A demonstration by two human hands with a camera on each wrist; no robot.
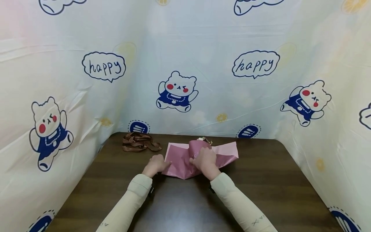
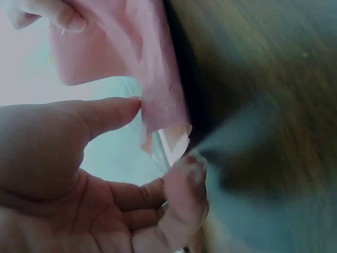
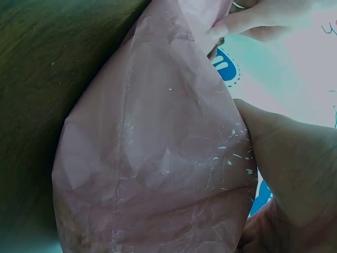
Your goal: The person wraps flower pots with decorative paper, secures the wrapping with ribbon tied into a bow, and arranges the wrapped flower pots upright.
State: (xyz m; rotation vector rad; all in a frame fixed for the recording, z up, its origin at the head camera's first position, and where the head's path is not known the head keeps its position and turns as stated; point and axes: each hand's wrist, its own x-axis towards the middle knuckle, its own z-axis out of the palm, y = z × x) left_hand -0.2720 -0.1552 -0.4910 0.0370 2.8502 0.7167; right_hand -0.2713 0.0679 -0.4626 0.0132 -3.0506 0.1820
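A sheet of pink wrapping paper (image 1: 179, 162) lies at the middle of the table, its centre part rolled up round a small bunch of flowers (image 1: 201, 139). Only a white and brownish tip of the flowers shows over the roll. My right hand (image 1: 205, 158) grips the rolled part, thumb on its left side. At the paper's left edge is my left hand (image 1: 157, 164). In the left wrist view my left thumb touches the paper's edge, with a gap between thumb and index finger; the index fingertip is close by the curled corner.
A heap of brown ribbon (image 1: 139, 142) lies at the back left of the dark wooden table (image 1: 185, 206). Printed cloth (image 1: 179, 38) hangs close round the back and both sides of the table.
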